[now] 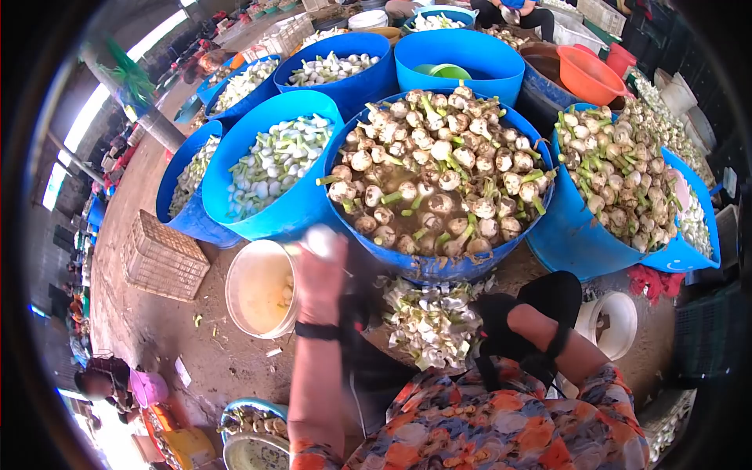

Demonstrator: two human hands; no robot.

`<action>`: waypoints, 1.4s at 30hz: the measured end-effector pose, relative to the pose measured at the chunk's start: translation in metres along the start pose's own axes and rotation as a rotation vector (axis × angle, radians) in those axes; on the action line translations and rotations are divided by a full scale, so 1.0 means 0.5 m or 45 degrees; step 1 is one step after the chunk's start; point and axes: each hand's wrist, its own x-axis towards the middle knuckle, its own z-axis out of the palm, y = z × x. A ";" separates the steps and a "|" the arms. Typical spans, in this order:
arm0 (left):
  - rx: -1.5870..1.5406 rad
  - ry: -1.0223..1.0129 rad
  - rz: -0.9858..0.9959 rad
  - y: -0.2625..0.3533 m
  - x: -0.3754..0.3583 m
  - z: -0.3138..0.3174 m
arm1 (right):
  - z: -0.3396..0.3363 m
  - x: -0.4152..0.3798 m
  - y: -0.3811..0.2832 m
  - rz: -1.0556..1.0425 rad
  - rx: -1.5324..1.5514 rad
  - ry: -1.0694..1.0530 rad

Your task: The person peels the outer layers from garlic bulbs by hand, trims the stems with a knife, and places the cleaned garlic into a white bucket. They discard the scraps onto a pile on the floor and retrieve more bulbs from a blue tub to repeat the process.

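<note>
My left hand (319,280), blurred by motion, is closed around a pale garlic bulb (323,241). It hovers beside the right rim of a white bucket (235,270) holding cloudy liquid. My right hand (531,323) is low near my dark-clad knee; its fingers are hidden, so what it holds does not show. In front of me a large blue tub (439,270) contains muddy, stalked garlic bulbs (446,149) in brown water. A heap of peeled garlic skins (431,325) lies between my legs.
Cleaner garlic fills a blue tub (227,168) at left; muddy garlic fills another tub (564,227) at right. A wicker-like crate (166,254) stands left, a tipped white bucket (619,325) right. Behind are more blue tubs and an orange basin (589,76). People sit farther off.
</note>
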 end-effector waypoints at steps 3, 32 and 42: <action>-0.023 0.004 0.427 0.091 0.039 0.141 | -0.133 0.031 -0.051 0.030 0.108 0.199; 1.263 -0.192 0.281 -0.271 -0.158 0.035 | -0.184 0.130 -0.150 0.144 0.962 1.059; 1.039 -0.213 0.117 -0.240 -0.204 0.015 | -0.123 0.105 -0.143 -0.139 1.235 0.852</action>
